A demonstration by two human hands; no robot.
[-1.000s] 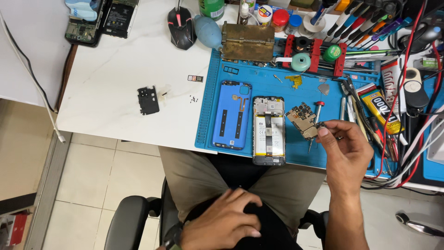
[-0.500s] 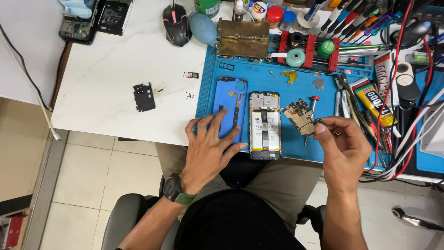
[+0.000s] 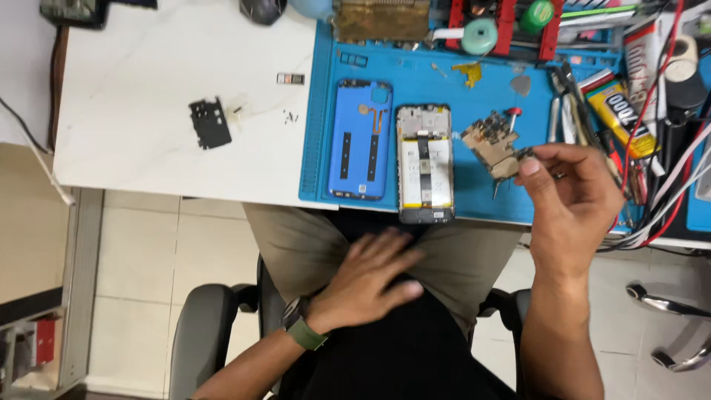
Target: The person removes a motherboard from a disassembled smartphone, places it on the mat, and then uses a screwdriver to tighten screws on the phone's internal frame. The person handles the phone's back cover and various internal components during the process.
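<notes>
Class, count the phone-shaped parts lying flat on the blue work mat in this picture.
2: a blue phone back cover on the mat's left side, and an opened phone body just right of it, overhanging the near edge. None seem hidden.

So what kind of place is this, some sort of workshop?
Most likely a phone repair bench. An opened phone lies on a blue work mat beside its blue back cover, a loose circuit board sits by the right hand, and small tools crowd the mat's right edge.
</notes>
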